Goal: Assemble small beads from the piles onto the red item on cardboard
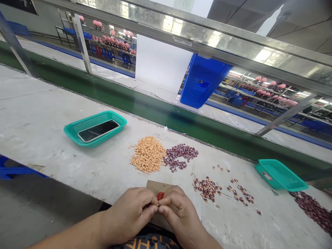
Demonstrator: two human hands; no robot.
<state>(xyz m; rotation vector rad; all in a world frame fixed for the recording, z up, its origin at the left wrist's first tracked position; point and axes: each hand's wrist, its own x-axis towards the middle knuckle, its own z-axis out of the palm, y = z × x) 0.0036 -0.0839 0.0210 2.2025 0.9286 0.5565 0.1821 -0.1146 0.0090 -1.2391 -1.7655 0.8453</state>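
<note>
My left hand (133, 211) and my right hand (180, 211) meet over the table's near edge, each with thumb and forefinger pinched together. Between the fingertips a tiny tan piece (157, 204) shows, mostly hidden by the fingers. Just behind them lies a piece of brown cardboard (153, 185) with a red patch (160, 196) on it, partly covered by my hands. Farther back sits a heap of small tan pieces (148, 154). Touching its right side is a spread of small dark purple pieces (184, 151). To the right, a group of two-coloured purple-and-tan pieces (207, 188) lies loose.
A green basket (75, 136) at left holds a phone (100, 130). Another green basket (282, 173) stands at right beside a dark purple pile (315, 211). Beyond the table (103, 169) runs a green strip (155, 107), with a blue bin (202, 83) under a metal beam.
</note>
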